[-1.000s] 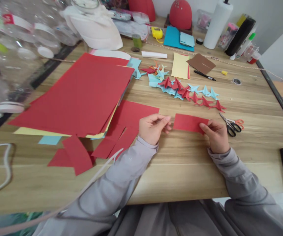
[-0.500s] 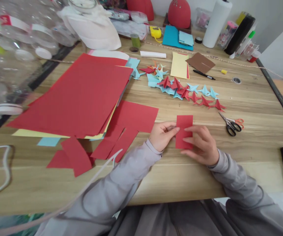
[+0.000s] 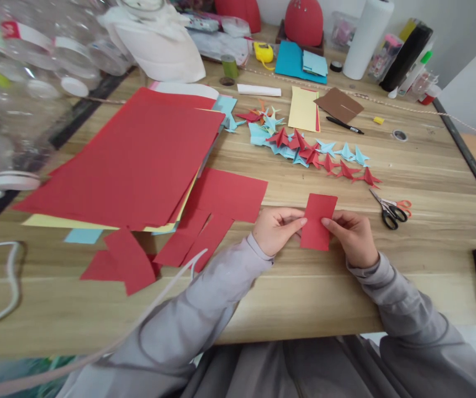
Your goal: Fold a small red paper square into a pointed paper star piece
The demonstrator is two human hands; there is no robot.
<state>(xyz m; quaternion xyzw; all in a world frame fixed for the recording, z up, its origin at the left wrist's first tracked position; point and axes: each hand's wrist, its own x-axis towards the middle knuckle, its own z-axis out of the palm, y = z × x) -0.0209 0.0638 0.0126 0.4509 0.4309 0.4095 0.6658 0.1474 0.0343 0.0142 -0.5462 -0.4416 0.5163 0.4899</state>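
Observation:
A small red rectangle of paper (image 3: 318,222) is held above the wooden table, tilted slightly clockwise. My left hand (image 3: 278,228) pinches its left edge, thumb on top and fingers beneath. On the opposite edge my right hand (image 3: 354,236) grips the paper the same way, its thumb on the front face. Cut red paper strips (image 3: 205,237) lie left of my left hand, by a larger red piece (image 3: 238,193). Beyond my hands are several folded red paper cranes (image 3: 329,164) and light blue paper cranes (image 3: 346,151).
Black-handled scissors (image 3: 389,213) lie to the right, with an orange-handled pair (image 3: 403,204) partly under them. A stack of large red sheets (image 3: 138,160) covers the left side. A black pen (image 3: 345,126) and brown paper (image 3: 339,105) lie farther back. A white cable (image 3: 155,304) crosses my left sleeve.
My right hand has gone from loose, spread fingers over the paper to a pinch on its right edge. The paper has shifted slightly right and tilted.

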